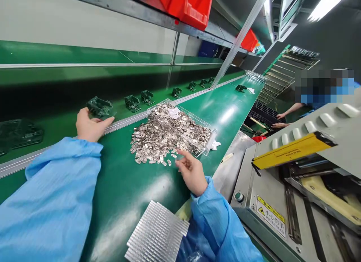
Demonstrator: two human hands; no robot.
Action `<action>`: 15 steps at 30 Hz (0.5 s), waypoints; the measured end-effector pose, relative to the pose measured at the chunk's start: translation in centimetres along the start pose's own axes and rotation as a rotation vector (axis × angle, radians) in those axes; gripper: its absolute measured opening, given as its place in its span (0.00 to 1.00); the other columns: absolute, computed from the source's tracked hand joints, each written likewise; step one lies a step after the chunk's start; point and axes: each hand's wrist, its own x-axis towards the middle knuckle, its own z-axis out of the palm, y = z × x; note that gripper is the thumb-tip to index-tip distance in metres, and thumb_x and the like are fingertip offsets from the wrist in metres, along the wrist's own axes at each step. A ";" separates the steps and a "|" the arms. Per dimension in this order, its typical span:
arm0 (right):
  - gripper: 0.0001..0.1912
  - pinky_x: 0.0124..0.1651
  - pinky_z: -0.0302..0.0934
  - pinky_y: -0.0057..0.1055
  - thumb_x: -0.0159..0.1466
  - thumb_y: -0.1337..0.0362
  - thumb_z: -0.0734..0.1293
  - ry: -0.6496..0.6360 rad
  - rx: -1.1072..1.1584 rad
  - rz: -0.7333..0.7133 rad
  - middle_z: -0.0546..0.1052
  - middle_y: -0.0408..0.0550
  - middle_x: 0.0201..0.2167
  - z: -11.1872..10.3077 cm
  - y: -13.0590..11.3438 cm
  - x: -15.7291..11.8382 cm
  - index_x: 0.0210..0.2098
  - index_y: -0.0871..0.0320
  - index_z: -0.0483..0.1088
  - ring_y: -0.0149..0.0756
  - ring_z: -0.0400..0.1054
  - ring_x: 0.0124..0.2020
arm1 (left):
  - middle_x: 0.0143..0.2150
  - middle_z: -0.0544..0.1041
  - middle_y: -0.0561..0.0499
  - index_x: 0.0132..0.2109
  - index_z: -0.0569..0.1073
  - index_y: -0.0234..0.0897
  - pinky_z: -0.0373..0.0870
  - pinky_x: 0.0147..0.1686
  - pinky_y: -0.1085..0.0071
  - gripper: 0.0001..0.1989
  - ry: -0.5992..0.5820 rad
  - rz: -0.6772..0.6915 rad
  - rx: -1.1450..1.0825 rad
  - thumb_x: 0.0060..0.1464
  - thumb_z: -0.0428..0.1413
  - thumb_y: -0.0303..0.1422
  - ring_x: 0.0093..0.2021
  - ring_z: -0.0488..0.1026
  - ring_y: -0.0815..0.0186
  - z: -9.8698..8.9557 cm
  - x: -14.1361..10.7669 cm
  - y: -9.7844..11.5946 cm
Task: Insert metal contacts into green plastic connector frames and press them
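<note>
My left hand is closed around the lower edge of a green circuit board assembly over the conveyor strip at the left. My right hand hovers by the near edge of a heap of small silvery metal pieces. Its thumb and forefinger are a little apart, and I see nothing between them. A few loose pieces lie just beyond the fingertips. The heap spills out of a clear plastic tray, which also holds a white scrap of paper.
More board assemblies stand in a row along the conveyor. A ridged silvery sheet lies at the table's near edge. On the right is a grey machine with a yellow bar. A co-worker's hands show behind it. Red bins sit overhead.
</note>
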 end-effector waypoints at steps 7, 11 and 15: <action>0.09 0.29 0.62 0.28 0.63 0.58 0.65 -0.015 0.168 0.022 0.75 0.47 0.29 -2.6 -2.8 -8.5 0.36 0.57 0.71 0.35 0.69 0.28 | 0.50 0.74 0.47 0.43 0.61 0.38 0.76 0.46 0.64 0.27 -0.440 -0.131 -0.486 0.42 0.68 0.39 0.45 0.77 0.60 -0.6 -17.0 5.3; 0.05 0.33 0.62 0.28 0.61 0.61 0.69 0.139 0.150 -0.105 0.75 0.48 0.31 -2.4 -3.5 -12.5 0.31 0.56 0.75 0.36 0.68 0.34 | 0.44 0.77 0.50 0.45 0.61 0.39 0.77 0.44 0.70 0.25 -0.579 -0.396 -0.744 0.46 0.66 0.30 0.42 0.78 0.65 -1.6 -24.8 7.5; 0.04 0.30 0.62 0.29 0.61 0.62 0.69 0.096 0.314 0.008 0.74 0.45 0.26 -0.8 -3.7 -14.8 0.32 0.56 0.75 0.34 0.68 0.27 | 0.44 0.77 0.50 0.51 0.59 0.41 0.76 0.45 0.72 0.28 -0.627 -0.434 -0.844 0.47 0.65 0.27 0.43 0.77 0.68 -1.9 -27.9 8.0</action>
